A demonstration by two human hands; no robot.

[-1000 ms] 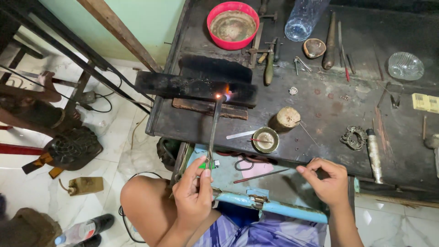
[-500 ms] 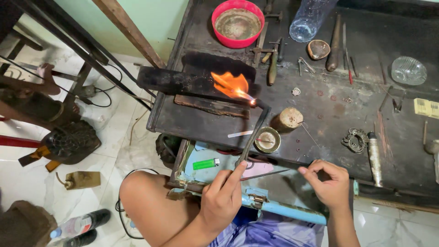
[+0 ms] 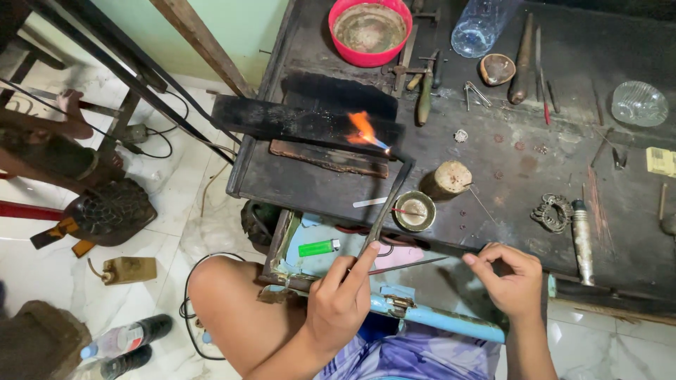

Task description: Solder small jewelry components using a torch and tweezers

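The blowtorch (image 3: 387,204) is a thin dark metal tube with a bent tip. The left hand (image 3: 338,306) holds its lower end, and the tube rises slanted up and to the right over the tabletop (image 3: 493,162). At the tip an orange flame (image 3: 365,130) burns, pointing up-left onto the black charred block (image 3: 303,119). The right hand (image 3: 510,278) pinches a thin wire (image 3: 482,205), hardly visible.

Left hand (image 3: 341,299) gripping, index finger extended; right hand (image 3: 510,278) seemingly pinching, fingers curled.
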